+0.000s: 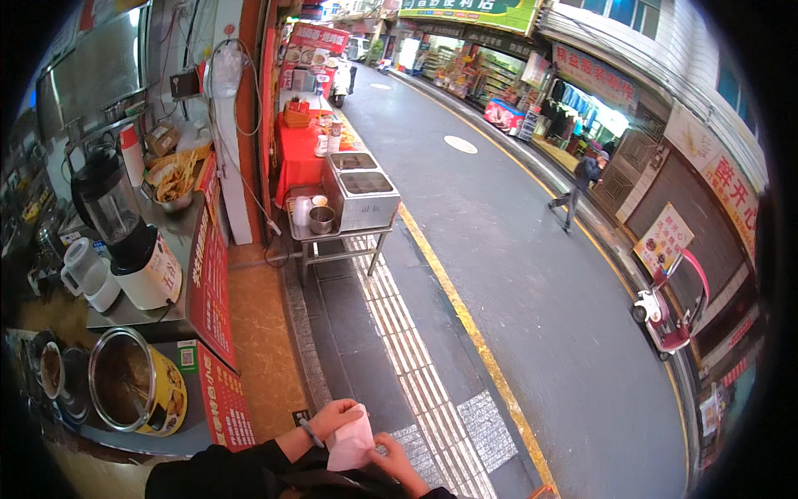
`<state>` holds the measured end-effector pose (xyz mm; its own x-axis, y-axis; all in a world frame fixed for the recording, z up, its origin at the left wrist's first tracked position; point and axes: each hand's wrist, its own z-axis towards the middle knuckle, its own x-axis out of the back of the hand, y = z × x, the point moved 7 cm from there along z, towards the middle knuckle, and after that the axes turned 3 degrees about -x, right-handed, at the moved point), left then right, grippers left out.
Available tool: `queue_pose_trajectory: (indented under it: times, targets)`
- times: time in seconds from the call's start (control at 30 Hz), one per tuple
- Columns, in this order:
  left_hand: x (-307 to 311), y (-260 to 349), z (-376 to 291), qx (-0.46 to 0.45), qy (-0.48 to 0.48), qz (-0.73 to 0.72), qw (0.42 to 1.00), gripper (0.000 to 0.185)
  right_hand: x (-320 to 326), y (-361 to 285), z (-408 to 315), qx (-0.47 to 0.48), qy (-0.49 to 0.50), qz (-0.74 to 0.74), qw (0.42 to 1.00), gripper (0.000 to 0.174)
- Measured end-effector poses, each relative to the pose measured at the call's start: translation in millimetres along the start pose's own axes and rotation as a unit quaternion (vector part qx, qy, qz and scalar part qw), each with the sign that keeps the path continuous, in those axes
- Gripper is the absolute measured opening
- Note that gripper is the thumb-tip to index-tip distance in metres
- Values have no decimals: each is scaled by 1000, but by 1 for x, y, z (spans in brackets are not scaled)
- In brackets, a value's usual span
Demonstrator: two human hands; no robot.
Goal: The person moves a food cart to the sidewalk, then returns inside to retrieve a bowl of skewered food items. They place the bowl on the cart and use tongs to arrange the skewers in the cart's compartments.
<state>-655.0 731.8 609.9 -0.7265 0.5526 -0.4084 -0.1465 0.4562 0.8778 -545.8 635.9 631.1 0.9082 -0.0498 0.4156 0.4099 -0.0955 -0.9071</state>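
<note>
Low in the head view, both of my hands hold one pale pink sheet, paper or tissue, in front of my body. My left hand, with a grey band at the wrist, grips its upper edge. At the sheet's lower right side, my right hand pinches it between thumb and fingers. The sheet looks folded or layered, and fingers cover part of its edges. Beneath it lies the pavement with a ribbed tactile strip.
To the left, a counter carries a yellow pot of broth, a blender and a plastic jug. Ahead, a metal stand holds a steel food warmer. A pedestrian walks across the street, near a parked red-and-white scooter.
</note>
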Motion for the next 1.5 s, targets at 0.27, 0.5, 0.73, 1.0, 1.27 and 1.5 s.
queue_pose_trajectory:
  times: [0.27, 0.5, 0.73, 1.0, 1.27, 1.5]
  targets:
    - [107, -16, 171, -88, 88, -54, 991, 37, 7, 136, 205, -163, -102, 151, 970, 24]
    - [167, -15, 331, -19, 27, -38, 999, 20, 25, 125, 390, 18, -140, 203, 969, 27]
    - [201, 2, 471, 62, 11, -43, 997, 35, 67, 171, 557, -131, -22, 159, 978, 13]
    - [286, 121, 588, -51, 114, -224, 967, 30, 65, 106, 748, 230, -69, -226, 944, 36]
    - [392, 170, 654, -22, 246, -182, 952, 27, 43, 153, 923, 91, -144, -131, 977, 23]
    - [507, 215, 713, -34, 370, -153, 916, 16, 18, 128, 1079, 260, 9, -227, 939, 32]
